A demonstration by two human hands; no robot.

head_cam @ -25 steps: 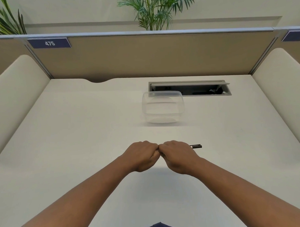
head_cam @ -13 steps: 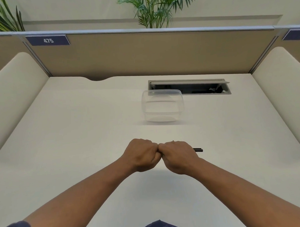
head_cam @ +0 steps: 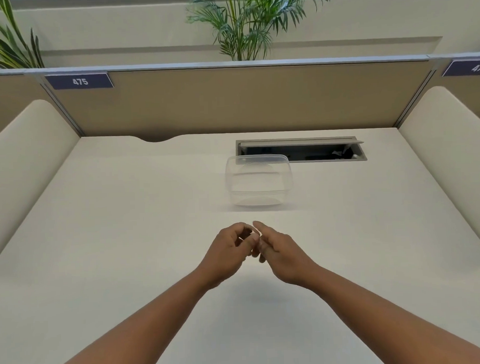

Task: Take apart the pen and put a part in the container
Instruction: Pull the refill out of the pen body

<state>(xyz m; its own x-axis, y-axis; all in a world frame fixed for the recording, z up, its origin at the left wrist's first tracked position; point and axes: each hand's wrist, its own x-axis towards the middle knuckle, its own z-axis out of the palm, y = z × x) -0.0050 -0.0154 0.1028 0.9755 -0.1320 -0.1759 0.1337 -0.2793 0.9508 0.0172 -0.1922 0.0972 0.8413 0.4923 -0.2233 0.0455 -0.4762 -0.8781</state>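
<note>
Pen: not discernible in the head view; whether it sits concealed between the two hands cannot be told. Left hand (head_cam: 230, 253) and right hand (head_cam: 283, 255) meet above the desk (head_cam: 126, 240), fingertips touching at centre. Both sets of fingers are loosely curled and motion-blurred; whether they pinch anything cannot be determined. Container (head_cam: 258, 180), clear plastic and lidless, stands upright on the desk beyond the hands, apart from them, just before the open cable hatch (head_cam: 300, 150).

Head cam, looks fwd/down at desk (head_cam: 126, 240), wide.
</note>
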